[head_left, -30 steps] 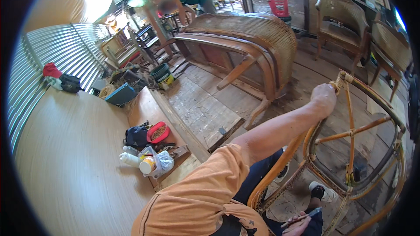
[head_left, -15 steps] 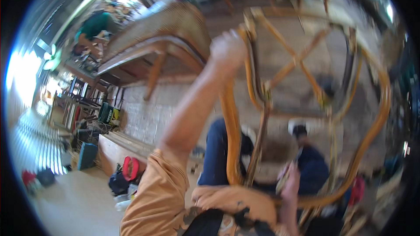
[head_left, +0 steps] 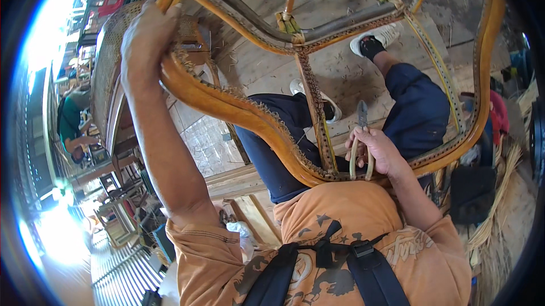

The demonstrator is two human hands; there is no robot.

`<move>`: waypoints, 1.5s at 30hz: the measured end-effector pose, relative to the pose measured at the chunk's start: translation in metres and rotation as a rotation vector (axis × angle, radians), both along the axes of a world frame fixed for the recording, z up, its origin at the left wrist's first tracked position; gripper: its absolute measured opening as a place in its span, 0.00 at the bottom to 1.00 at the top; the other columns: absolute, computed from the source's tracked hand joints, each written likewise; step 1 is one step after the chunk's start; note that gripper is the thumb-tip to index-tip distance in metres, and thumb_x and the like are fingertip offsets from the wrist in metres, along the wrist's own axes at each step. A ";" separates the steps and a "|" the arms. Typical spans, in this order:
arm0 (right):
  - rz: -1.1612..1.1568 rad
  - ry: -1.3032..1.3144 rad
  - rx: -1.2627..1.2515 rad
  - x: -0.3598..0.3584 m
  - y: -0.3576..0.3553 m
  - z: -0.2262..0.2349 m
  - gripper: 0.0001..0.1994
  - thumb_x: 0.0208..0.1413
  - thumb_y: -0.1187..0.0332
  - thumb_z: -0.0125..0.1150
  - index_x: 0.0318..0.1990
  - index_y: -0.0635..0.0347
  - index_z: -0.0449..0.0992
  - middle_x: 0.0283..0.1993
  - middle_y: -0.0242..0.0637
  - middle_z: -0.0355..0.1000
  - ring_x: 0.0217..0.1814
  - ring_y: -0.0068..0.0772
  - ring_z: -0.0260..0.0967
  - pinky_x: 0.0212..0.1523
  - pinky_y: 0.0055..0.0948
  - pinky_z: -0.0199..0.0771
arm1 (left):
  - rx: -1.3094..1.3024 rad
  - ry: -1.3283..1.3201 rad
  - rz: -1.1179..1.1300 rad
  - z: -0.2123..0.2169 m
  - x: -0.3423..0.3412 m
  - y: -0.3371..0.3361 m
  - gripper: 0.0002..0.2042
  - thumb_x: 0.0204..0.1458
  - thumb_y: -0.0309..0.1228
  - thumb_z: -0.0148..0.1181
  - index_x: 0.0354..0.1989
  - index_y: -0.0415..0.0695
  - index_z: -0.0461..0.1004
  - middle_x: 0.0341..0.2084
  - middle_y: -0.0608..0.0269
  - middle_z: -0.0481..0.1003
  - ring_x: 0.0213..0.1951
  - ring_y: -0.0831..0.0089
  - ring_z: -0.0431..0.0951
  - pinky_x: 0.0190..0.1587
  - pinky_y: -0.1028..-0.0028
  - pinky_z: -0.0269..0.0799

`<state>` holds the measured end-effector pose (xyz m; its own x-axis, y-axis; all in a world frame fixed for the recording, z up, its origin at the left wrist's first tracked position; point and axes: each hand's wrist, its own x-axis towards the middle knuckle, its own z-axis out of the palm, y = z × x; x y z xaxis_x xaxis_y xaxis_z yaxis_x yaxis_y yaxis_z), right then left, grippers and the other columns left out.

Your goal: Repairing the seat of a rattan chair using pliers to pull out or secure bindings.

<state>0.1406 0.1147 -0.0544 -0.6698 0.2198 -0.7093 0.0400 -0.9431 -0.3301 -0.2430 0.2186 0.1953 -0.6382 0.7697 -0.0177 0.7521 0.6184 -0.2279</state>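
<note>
A curved rattan chair frame [head_left: 227,107] rests across my lap, its inner edges dotted with holes and frayed fibre ends. My left hand [head_left: 149,39] is wrapped round the frame's far left bend, next to a bound joint. In front of my belly my right hand [head_left: 374,148] holds a pair of pliers [head_left: 362,116] by the handles, jaws pointing away from me. The pliers are over the gap between the frame's right-hand bars, close to its near rail. My right fingers partly cover the handles.
Fibre scraps litter the wooden floor [head_left: 250,39]. A woven cane seat piece [head_left: 116,33] stands at the far left, with another person [head_left: 74,116] bent beyond it. Bundles of pale strands [head_left: 499,192] hang at the right beside a dark pad [head_left: 472,194].
The view has swung, and the chair frame now sits turned and nearer in it. My left hand keeps its hold on the frame; the pliers in my right hand now show clearly.
</note>
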 end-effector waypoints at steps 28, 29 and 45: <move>0.258 0.396 -0.533 -0.011 -0.001 0.000 0.14 0.56 0.77 0.51 0.50 0.67 0.64 0.46 0.57 0.72 0.47 0.57 0.74 0.35 0.38 0.84 | 0.059 -0.038 -0.061 0.008 0.012 -0.001 0.25 0.55 0.46 0.51 0.54 0.41 0.69 0.33 0.49 0.77 0.33 0.60 0.79 0.41 0.64 0.70; 0.258 0.388 -0.552 -0.011 -0.001 -0.003 0.14 0.56 0.77 0.52 0.51 0.67 0.64 0.46 0.57 0.72 0.47 0.57 0.74 0.35 0.39 0.84 | 0.045 -0.038 -0.033 0.008 0.015 -0.001 0.25 0.55 0.46 0.51 0.55 0.40 0.69 0.34 0.49 0.77 0.34 0.60 0.79 0.41 0.64 0.70; 0.398 0.413 -0.634 -0.010 0.010 -0.035 0.14 0.63 0.59 0.50 0.46 0.60 0.67 0.43 0.47 0.74 0.44 0.49 0.75 0.39 0.43 0.79 | 0.046 -0.046 -0.110 0.007 0.020 -0.002 0.27 0.57 0.48 0.49 0.52 0.34 0.69 0.36 0.43 0.76 0.37 0.57 0.78 0.44 0.62 0.69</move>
